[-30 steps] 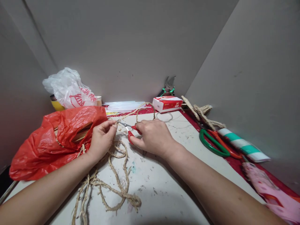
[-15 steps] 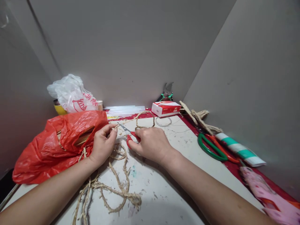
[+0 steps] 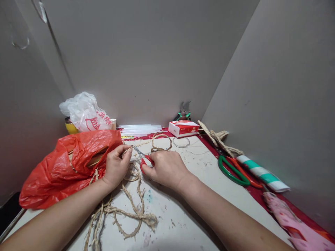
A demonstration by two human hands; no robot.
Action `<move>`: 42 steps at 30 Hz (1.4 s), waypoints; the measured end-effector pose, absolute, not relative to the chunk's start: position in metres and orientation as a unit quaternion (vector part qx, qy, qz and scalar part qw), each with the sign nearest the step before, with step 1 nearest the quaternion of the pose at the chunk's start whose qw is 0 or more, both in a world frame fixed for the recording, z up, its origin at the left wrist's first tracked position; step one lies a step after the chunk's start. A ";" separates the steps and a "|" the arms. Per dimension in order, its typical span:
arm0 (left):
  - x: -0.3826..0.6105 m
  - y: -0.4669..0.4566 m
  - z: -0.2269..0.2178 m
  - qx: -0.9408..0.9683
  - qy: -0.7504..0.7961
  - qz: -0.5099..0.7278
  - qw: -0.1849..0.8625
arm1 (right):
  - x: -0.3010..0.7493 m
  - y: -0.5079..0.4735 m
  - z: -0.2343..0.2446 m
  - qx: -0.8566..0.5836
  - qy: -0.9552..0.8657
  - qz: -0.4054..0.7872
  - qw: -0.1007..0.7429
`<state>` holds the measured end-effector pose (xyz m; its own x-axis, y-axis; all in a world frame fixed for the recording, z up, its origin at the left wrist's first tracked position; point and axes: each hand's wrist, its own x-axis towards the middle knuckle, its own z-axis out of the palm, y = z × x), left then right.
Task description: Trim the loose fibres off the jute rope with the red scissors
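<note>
My right hand [image 3: 167, 168] grips a pair of red-handled scissors [image 3: 143, 161], its fingers through the loops. The blades point up and left, their tips at the fingertips of my left hand [image 3: 117, 164]. Thumb and forefinger of that hand pinch the end of a straw-coloured braided cord, largely hidden by the fingers. Braided cord [image 3: 140, 195] trails below between my forearms in loose loops, with a knotted bunch near the bottom. Beyond the scissors, a ring of the same braid [image 3: 171, 141] lies on the white tabletop [image 3: 183, 216].
A red plastic bag [image 3: 65, 174] bulges at the left, with a white bag [image 3: 87, 113] behind it. Clear sticks [image 3: 141, 129], a tissue packet [image 3: 183, 129] and pruning shears [image 3: 185, 111] line the back. Green-handled scissors [image 3: 232, 171] and a striped roll [image 3: 263, 173] lie right.
The view has tilted up slightly, so the background sits lower. Both hands keep nearly the same pose, and the scissor blades look closer together at the left fingertips.
</note>
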<state>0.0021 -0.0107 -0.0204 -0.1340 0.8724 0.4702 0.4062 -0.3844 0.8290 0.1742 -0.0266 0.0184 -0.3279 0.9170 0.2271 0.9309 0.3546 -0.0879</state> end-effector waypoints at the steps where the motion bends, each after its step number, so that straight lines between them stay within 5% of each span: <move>1: 0.002 -0.011 -0.020 0.634 0.513 0.546 0.194 | 0.174 -0.027 0.018 -0.567 -0.814 -0.026 0.121; 14: -0.005 -0.006 -0.020 0.688 0.516 0.506 0.057 | 0.169 -0.030 0.020 -0.588 -0.801 0.018 0.108; 42: -0.011 0.000 -0.033 0.722 0.440 0.534 0.000 | 0.162 -0.026 0.007 -0.580 -0.795 0.043 0.173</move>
